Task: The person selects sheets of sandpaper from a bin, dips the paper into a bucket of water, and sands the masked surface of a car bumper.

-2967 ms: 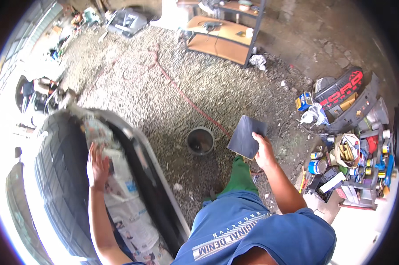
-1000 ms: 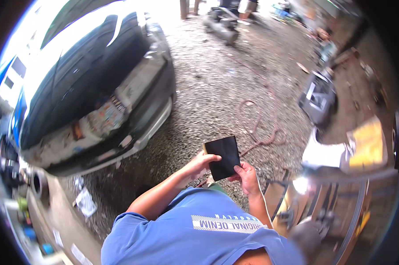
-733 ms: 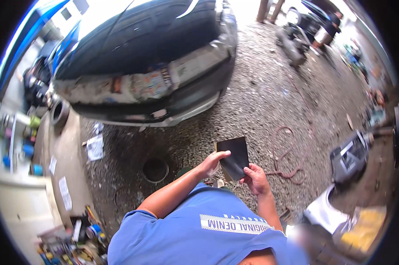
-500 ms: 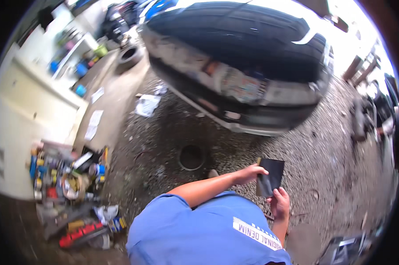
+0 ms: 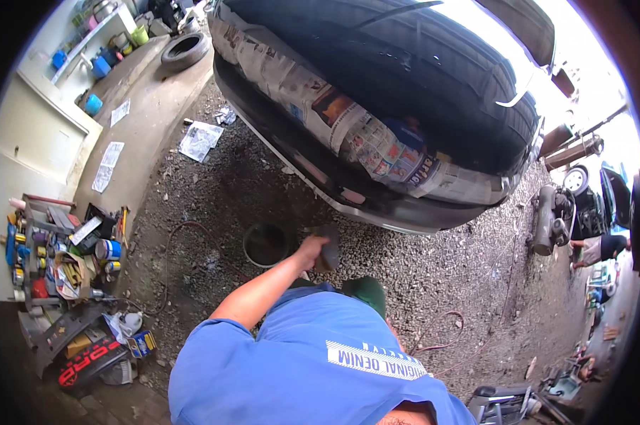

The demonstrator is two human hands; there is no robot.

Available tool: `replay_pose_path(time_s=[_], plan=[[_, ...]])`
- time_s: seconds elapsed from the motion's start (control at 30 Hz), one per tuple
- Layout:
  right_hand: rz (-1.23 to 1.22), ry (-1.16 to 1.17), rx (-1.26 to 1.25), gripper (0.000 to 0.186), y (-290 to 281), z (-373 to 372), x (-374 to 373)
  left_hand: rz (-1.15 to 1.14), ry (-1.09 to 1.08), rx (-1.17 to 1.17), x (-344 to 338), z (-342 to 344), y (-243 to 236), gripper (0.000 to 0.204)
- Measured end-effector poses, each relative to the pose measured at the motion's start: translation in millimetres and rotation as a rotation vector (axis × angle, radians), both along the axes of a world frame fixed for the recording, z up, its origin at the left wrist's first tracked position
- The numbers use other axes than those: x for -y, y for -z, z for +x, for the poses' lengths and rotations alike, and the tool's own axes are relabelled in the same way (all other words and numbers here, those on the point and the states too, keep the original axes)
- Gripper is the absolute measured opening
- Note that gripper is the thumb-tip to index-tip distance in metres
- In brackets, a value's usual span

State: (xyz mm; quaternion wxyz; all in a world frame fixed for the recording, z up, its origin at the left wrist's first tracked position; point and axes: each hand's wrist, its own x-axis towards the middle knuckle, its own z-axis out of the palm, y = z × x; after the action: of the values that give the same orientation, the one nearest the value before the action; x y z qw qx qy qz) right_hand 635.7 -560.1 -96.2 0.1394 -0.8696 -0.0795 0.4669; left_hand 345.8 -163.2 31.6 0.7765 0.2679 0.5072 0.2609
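My left hand (image 5: 310, 251) is closed on a dark sheet of sandpaper (image 5: 327, 248), which hangs from the fingers over the gravel in front of me. Just left of that hand stands a round dark bucket (image 5: 245, 246); its inside is too dark to make out. My right hand is out of sight. Ahead is a dark car bumper (image 5: 405, 209) at one end of a car. Sheets of newspaper (image 5: 377, 149) run along the car above the bumper.
Paint cans, tools and boxes (image 5: 72, 262) crowd the left by a pale cabinet (image 5: 43, 149). A tyre (image 5: 185, 51) lies on the concrete strip. Thin hoses (image 5: 453, 327) curl over the gravel. At far right a person (image 5: 596, 249) is near vehicle parts.
My right hand has let go of the sandpaper and left the view. The left hand has carried the sheet leftward and lowered it beside the bucket. The view has shifted too.
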Motion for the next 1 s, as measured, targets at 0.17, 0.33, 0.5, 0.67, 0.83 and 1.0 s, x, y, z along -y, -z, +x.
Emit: replay_pose_path(time_s=[0.17,0.33,0.5,0.67,0.83,1.0], plan=[[-0.127,-0.226,-0.471,0.044,-85,-20,-53,-0.033,-0.260,-0.240,-33,-100,82,0.051],[0.222,-0.583,-0.273,0.048,-279,65,-242,0.266,-0.424,-0.337,-75,-90,104,0.055],[1.161,-1.055,0.322,0.030,-469,97,-449,0.432,-0.541,-0.604,-139,-23,74,0.058],[1.177,-1.676,1.004,0.050,-519,82,-595,0.517,-0.476,-1.032,-184,15,64,0.065],[0.980,-2.149,0.953,0.075,-495,83,-651,0.579,-0.474,-1.110,-188,57,86,0.071],[0.908,-2.186,0.962,0.091,-481,105,-654,0.573,-0.734,-0.907,-177,128,78,0.073]])
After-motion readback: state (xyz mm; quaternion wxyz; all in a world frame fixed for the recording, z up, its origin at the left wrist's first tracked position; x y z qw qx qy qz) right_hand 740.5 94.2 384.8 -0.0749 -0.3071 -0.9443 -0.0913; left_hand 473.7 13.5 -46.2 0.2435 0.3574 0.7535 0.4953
